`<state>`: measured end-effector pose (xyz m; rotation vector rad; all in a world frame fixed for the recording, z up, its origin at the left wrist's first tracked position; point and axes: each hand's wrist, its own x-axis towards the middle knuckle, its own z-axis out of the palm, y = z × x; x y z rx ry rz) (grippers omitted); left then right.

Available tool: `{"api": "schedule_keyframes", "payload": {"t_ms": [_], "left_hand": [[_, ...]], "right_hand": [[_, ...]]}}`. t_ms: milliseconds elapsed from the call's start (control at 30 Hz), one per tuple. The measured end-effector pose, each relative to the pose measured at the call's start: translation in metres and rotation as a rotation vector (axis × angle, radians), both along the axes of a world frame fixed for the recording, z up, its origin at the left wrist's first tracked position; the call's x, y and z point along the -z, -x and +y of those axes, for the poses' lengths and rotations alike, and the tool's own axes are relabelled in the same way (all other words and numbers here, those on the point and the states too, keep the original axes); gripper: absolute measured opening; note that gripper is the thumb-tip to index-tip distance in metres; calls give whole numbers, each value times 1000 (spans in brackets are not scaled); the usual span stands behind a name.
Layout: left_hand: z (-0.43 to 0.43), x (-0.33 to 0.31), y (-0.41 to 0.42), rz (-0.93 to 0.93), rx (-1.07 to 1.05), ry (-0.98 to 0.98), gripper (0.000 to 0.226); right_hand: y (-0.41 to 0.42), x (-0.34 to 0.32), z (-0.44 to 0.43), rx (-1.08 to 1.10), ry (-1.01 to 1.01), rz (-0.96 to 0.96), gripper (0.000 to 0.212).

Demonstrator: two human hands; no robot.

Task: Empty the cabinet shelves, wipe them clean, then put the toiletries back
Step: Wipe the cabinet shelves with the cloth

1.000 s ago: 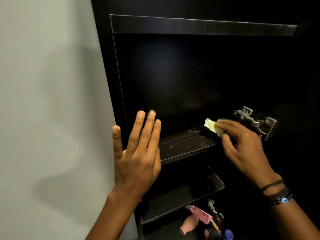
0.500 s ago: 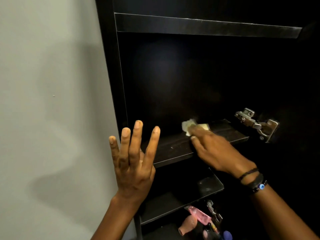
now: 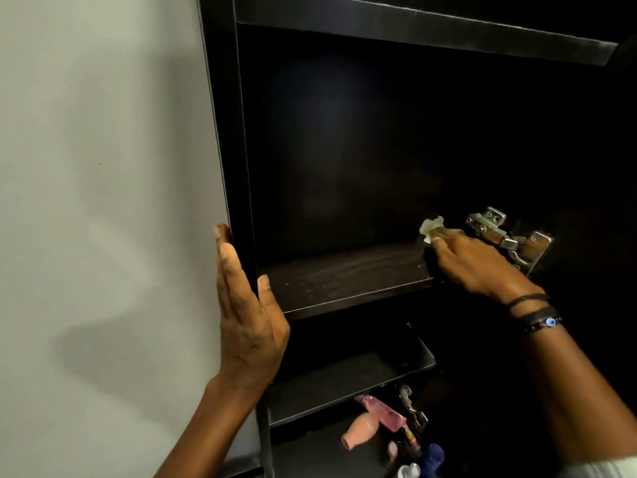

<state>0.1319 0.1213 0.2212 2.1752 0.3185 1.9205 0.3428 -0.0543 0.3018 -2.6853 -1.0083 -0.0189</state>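
A dark cabinet stands open with bare shelves. My right hand [image 3: 479,263] presses a small pale cloth [image 3: 431,229] onto the right end of the middle shelf [image 3: 344,277], beside the metal door hinge [image 3: 499,232]. My left hand [image 3: 248,315] rests flat on the cabinet's left side panel [image 3: 224,132], fingers straight and close together, thumb toward the shelf's front edge, holding nothing. Toiletries lie below: a pink bottle [image 3: 358,432], a pink tube [image 3: 384,412] and blue-capped items [image 3: 432,455].
A plain grey wall [image 3: 103,201] fills the left side. An upper shelf edge [image 3: 413,25] runs across the top. A lower shelf [image 3: 344,381] sits under the middle one, with a second hinge [image 3: 412,405] near the toiletries.
My right hand slid the cloth from the shelf's right end to its middle and back to the right by the hinge. My left hand moved up onto the cabinet's side panel.
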Motion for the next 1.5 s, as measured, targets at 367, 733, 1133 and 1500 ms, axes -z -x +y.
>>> {"api": "schedule_keyframes", "payload": {"t_ms": [367,733,1133,1500], "left_hand": [[10,17,13,71,113,22,55],[-19,-1,23,31,34,28,63],[-22,-52,-31,693,250,69,44],[-11,-42,-45,782,297,118,46]], "right_hand": [[115,17,42,-611,-200,-4,41],[145,28,68,-784,-136,-117,41],[20,17,-24,-13,-43,-187,44],[76,30,-24,-230,-64,-335,52]]}}
